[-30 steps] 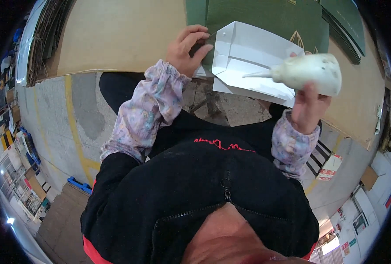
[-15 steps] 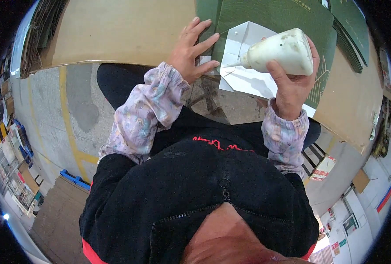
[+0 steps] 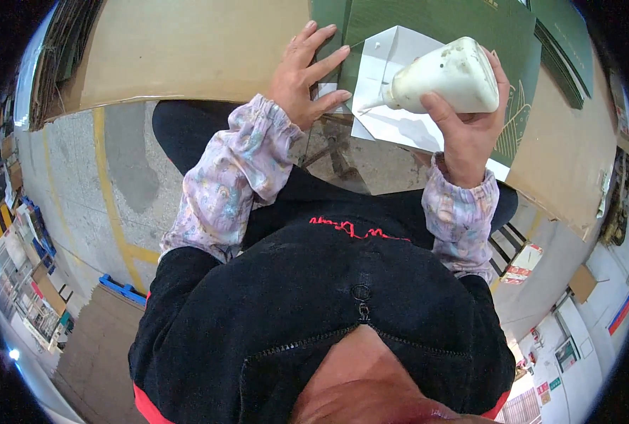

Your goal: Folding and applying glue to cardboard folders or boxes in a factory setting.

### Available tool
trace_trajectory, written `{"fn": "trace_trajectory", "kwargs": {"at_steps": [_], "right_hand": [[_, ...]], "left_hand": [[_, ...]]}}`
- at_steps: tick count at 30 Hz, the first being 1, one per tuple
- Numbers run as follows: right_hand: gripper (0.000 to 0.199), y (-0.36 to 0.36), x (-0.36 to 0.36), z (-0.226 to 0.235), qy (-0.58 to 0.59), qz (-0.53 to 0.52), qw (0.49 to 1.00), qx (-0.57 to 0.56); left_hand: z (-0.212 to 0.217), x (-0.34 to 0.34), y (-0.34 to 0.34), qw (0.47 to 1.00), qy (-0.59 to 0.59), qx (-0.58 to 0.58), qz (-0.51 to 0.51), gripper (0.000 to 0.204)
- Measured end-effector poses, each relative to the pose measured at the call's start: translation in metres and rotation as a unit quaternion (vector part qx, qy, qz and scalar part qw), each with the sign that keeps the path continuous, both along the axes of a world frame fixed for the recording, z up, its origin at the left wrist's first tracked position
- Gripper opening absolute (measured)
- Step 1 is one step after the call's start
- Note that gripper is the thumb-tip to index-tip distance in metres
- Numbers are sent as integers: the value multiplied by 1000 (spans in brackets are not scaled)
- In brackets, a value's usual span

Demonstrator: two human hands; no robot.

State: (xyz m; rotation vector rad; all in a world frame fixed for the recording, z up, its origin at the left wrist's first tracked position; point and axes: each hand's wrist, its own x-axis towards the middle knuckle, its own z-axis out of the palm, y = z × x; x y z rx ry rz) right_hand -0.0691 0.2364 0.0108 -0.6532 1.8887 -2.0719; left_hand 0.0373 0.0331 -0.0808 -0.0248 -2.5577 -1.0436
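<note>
My right hand [image 3: 464, 126] is wrapped round a white squeeze bottle [image 3: 441, 79], tipped so its narrow nozzle points left and down. The nozzle tip meets or hovers just over the near left part of a folded white paper flap [image 3: 365, 79]; I cannot tell if they touch. A small whitish blob sits near the flap's far corner. Beneath and beyond lies a dark green printed sheet [image 3: 392, 20]. My left hand [image 3: 306, 76] rests with spread fingers at the left edge of the green sheet and holds nothing. Part of the flap is hidden behind the bottle.
Brown board [image 3: 194, 49] covers the table's left side, with a stack of dark folded card [image 3: 63, 49] at its far left. More green sheets [image 3: 562, 42] are piled at the right. A blue-edged pallet [image 3: 121, 288] with brown board lies on the floor behind my left side.
The bottle has shifted slightly left and tilted, its nozzle moving a little down along the flap. My left hand has stayed nearly in place.
</note>
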Motion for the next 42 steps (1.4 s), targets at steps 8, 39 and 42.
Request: {"fn": "trace_trajectory", "kwargs": {"at_steps": [8,39,42], "right_hand": [[83,2,-1,0,17,-2,1000,0],[77,14,-8,-7,2,10,1000,23],[77,19,-7,-6,11,16,999,28]], "left_hand": [[2,1,0,1000,-14,-15,4,66],[2,-1,1,1000,-18,-5,2,63],[2,0,-1,1000,-18,-8,-2,63]]}}
